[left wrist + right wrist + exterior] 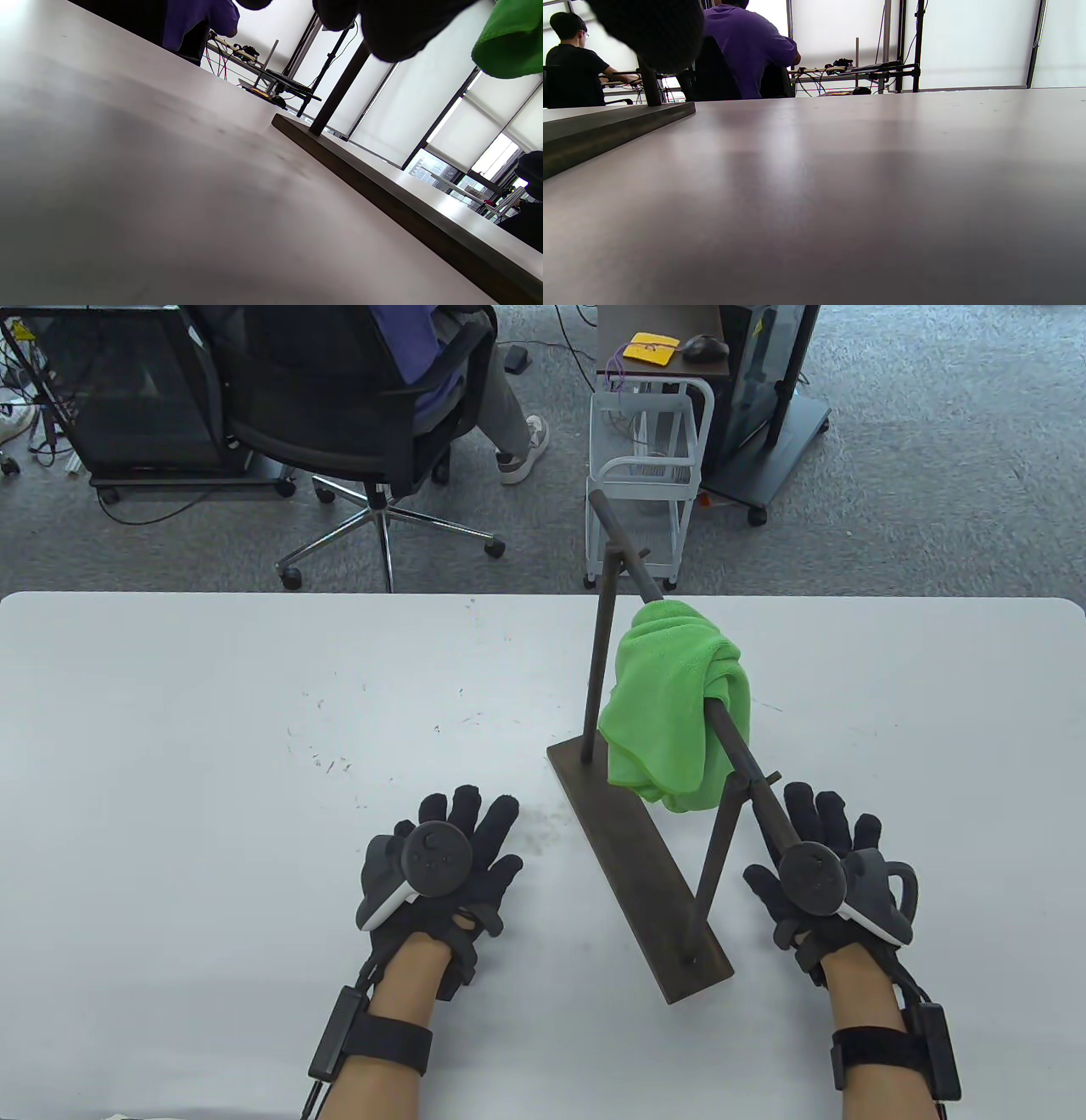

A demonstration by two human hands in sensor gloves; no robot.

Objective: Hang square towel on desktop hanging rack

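A green square towel [676,704] hangs bunched over the top bar of the dark metal hanging rack [636,857], which stands on the white table [212,729] right of centre. The towel's edge shows in the left wrist view [509,40] above the rack's base [382,178]. My left hand [462,848] rests flat on the table to the left of the rack base, fingers spread, holding nothing. My right hand [827,848] rests flat on the table to the right of the rack, fingers spread, empty. The rack base also shows in the right wrist view [606,127].
Beyond the table's far edge stand an office chair [356,415] with a seated person, a white wire cart [649,466] and a small side table with a mouse [704,347]. The table surface carries small dark specks near its middle.
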